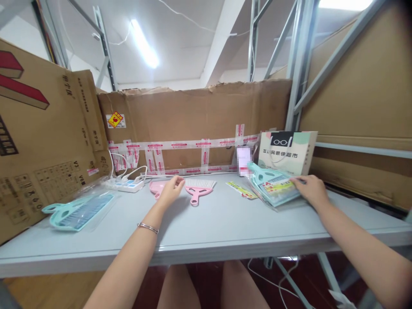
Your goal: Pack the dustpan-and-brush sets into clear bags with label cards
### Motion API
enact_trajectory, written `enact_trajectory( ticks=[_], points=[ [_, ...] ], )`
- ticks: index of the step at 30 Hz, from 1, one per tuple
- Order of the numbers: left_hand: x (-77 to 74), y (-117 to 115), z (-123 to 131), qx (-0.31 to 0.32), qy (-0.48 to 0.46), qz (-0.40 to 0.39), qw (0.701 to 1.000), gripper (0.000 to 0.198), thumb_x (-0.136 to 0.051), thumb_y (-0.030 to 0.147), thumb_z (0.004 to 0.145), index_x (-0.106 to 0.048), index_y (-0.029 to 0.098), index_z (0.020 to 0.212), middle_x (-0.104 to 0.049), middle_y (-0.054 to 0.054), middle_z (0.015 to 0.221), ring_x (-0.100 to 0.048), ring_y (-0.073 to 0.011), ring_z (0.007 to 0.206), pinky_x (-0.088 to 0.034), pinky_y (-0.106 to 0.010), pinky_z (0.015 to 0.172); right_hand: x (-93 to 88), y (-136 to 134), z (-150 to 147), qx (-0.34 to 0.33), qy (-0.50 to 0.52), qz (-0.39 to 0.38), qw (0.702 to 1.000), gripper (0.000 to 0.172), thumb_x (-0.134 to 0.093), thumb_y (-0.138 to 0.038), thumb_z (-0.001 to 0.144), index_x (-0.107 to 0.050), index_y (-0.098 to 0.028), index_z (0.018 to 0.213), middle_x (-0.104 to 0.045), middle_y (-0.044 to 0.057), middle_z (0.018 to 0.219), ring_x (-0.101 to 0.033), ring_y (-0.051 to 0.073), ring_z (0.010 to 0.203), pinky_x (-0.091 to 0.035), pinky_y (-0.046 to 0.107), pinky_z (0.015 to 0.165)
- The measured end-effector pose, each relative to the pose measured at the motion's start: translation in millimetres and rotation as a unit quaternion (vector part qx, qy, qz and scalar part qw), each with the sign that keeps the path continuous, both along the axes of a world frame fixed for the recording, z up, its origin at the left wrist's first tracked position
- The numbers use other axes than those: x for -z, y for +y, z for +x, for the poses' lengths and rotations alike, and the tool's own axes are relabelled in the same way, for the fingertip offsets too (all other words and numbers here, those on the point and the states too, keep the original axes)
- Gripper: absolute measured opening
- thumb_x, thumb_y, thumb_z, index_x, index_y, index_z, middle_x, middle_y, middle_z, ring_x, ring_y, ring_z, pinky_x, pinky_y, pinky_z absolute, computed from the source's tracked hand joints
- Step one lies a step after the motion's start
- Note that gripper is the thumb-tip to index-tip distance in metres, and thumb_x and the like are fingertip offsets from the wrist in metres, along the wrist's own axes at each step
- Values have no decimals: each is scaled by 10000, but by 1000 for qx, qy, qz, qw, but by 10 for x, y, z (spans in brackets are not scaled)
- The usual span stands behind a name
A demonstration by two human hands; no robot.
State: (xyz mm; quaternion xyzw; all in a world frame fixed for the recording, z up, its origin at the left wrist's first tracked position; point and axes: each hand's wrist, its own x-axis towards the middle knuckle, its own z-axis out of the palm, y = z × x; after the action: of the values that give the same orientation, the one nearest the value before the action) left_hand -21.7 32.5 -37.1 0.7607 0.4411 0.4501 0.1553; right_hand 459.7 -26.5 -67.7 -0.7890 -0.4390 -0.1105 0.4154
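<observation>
My left hand (170,190) reaches across the grey table (206,223) and rests with curled fingers on the edge of a pink dustpan (157,187). A pink hand brush (199,189) lies just right of it. My right hand (311,189) lies on a stack of teal dustpan sets in clear bags (273,185) with coloured labels, fingers bent over the top bag. A silver bangle (148,228) sits on my left wrist.
A teal dustpan and brush in a clear bag (77,210) lies at the left. A white power strip (127,184) with cables sits at the back. A paper bag (286,152) stands behind the stack, and a label card (241,189) lies flat. Cardboard walls (193,124) enclose the table.
</observation>
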Motion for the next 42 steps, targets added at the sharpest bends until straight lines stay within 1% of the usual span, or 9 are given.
enact_trajectory(
  ticks=[8, 13, 17, 19, 22, 27, 33, 37, 42],
  points=[
    [-23, 47, -38, -90, 40, 23, 995, 191, -433, 285, 791, -577, 171, 842, -657, -50, 843, -594, -177, 801, -439, -299, 731, 53, 65, -78, 38, -33, -31, 998, 271, -500, -354, 754, -587, -179, 942, -545, 132, 946, -452, 265, 860, -334, 363, 738],
    [-24, -5, -3, -71, 124, 37, 989, 212, -410, 235, 803, -602, 166, 858, -659, -71, 915, -583, -183, 869, -434, -297, 780, -80, -16, -250, 113, -36, 99, 988, 291, -465, -318, 724, -546, -189, 973, -494, 146, 1034, -417, 293, 958, -307, 404, 760],
    [-81, -106, 6, -197, 238, 62, 949, 274, -398, 222, 811, -618, 150, 958, -631, -125, 1038, -546, -250, 1001, -405, -372, 853, -169, -24, -459, 119, -121, 227, 959, 284, -443, -308, 716, -533, -184, 956, -481, 154, 1063, -403, 304, 1003, -291, 425, 777],
    [-100, -152, 0, -251, 307, 24, 918, 310, -391, 205, 806, -616, 130, 1006, -609, -166, 1097, -528, -292, 1052, -393, -417, 865, -184, -14, -553, 89, -168, 245, 951, 268, -427, -297, 724, -531, -184, 943, -496, 142, 1043, -419, 292, 989, -296, 413, 772],
    [-114, -181, -17, -262, 380, -67, 885, 316, -402, 143, 768, -633, 135, 985, -640, -178, 1045, -575, -296, 1002, -410, -417, 828, -178, -9, -643, 48, -204, 238, 948, 230, -416, -282, 730, -535, -192, 905, -527, 117, 990, -446, 277, 950, -312, 396, 759],
    [-136, -180, -29, -248, 382, -72, 887, 250, -451, 93, 718, -653, 160, 849, -680, -157, 907, -612, -277, 924, -416, -395, 800, -220, -50, -737, 21, -209, 281, 936, 202, -416, -263, 751, -539, -197, 897, -568, 108, 989, -482, 269, 979, -332, 400, 812],
    [-181, -239, -40, -283, 359, 16, 889, 261, -436, 46, 725, -606, 151, 893, -655, -174, 905, -590, -304, 912, -355, -462, 831, -504, 42, -1095, -89, -205, 324, 919, 194, -419, -208, 763, -553, -161, 895, -586, 120, 971, -513, 245, 998, -333, 397, 890],
    [-231, -287, -62, -281, 313, 133, 897, 335, -363, -17, 706, -577, 170, 883, -644, -145, 948, -552, -288, 979, -295, -505, 895, -678, 325, -1555, -252, -99, 326, 906, 176, -424, -196, 749, -532, -176, 887, -582, 83, 906, -542, 203, 904, -400, 362, 836],
    [-299, -342, -26, -161, 239, 247, 925, 289, -358, 3, 734, -558, 201, 800, -662, -72, 976, -565, -206, 1014, -160, -474, 1040, -649, 698, -2132, -410, 146, 218, 874, 251, -504, -314, 757, -507, -181, 970, -566, 100, 1053, -540, 188, 964, -429, 351, 841]
  ],
)
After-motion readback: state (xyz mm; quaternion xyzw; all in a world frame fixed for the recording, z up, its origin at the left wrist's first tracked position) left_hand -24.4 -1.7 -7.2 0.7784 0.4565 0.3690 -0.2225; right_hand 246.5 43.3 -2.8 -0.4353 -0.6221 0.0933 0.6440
